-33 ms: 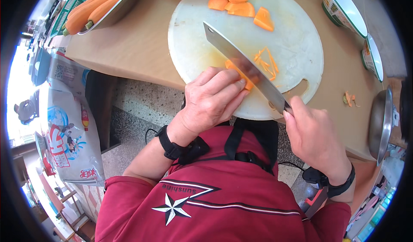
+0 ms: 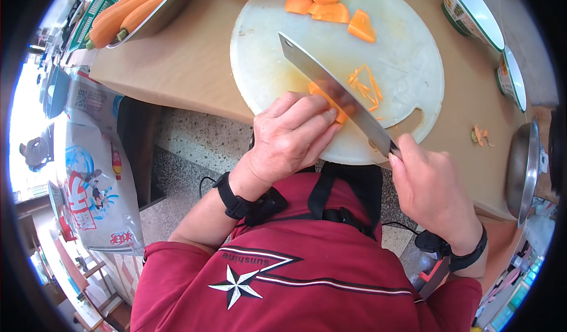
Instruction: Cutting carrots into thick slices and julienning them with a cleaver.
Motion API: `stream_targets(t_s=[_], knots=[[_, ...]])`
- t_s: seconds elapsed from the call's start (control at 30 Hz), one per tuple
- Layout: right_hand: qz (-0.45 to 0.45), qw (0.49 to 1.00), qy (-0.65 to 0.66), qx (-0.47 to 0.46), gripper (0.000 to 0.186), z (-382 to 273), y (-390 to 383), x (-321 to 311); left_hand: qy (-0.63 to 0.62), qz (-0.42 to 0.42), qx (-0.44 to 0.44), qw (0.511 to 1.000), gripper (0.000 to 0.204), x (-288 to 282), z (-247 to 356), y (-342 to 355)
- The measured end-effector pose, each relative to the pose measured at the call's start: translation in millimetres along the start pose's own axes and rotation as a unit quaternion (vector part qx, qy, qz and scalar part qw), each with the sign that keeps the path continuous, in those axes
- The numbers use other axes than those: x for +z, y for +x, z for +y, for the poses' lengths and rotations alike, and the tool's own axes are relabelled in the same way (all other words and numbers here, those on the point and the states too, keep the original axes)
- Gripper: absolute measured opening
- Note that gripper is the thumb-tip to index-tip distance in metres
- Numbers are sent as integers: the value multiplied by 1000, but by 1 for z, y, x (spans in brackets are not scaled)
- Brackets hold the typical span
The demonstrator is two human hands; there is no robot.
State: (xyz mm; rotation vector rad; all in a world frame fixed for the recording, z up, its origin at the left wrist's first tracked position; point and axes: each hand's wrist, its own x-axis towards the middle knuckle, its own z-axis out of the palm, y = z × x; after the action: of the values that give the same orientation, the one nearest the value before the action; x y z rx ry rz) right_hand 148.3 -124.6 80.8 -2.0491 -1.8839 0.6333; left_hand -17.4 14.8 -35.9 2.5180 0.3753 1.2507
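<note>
My right hand [image 2: 430, 181] is closed round the handle of a broad-bladed kitchen knife [image 2: 319, 72], whose blade slants up and left across a round white cutting board [image 2: 407, 54]. Bent fingers of my left hand [image 2: 294, 132] press a carrot piece [image 2: 319, 90] against the board, right beside the blade. Part of that piece is hidden by the hand and the knife. Thin carrot strips [image 2: 373, 91] lie on the blade's right side. Toward the board's far edge sit several thick carrot chunks [image 2: 329, 13].
At the far left, a metal bowl [image 2: 168, 14] holds whole carrots [image 2: 133, 10]. Two green-rimmed bowls [image 2: 472, 10] stand along the right side, with a metal basin [image 2: 521, 172] nearer me. Carrot scraps [image 2: 481, 136] lie on the brown tabletop [image 2: 171, 66]. A printed white bag [image 2: 97, 178] hangs left.
The knife's tip has dipped very slightly toward the board. My left hand and the carrot pieces stay in place.
</note>
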Motion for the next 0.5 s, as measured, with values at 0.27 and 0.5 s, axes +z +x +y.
stream_targets(t_s=[0.27, 0.5], knots=[[-5, 1000, 0, -10, 8, 0, -8, -1, -5, -6, -1, 1000, 25, 0, 0, -1], [10, 997, -59, -52, 13, 2, -13, 5, 14, 9, 8, 1000, 18, 2, -2, 0]])
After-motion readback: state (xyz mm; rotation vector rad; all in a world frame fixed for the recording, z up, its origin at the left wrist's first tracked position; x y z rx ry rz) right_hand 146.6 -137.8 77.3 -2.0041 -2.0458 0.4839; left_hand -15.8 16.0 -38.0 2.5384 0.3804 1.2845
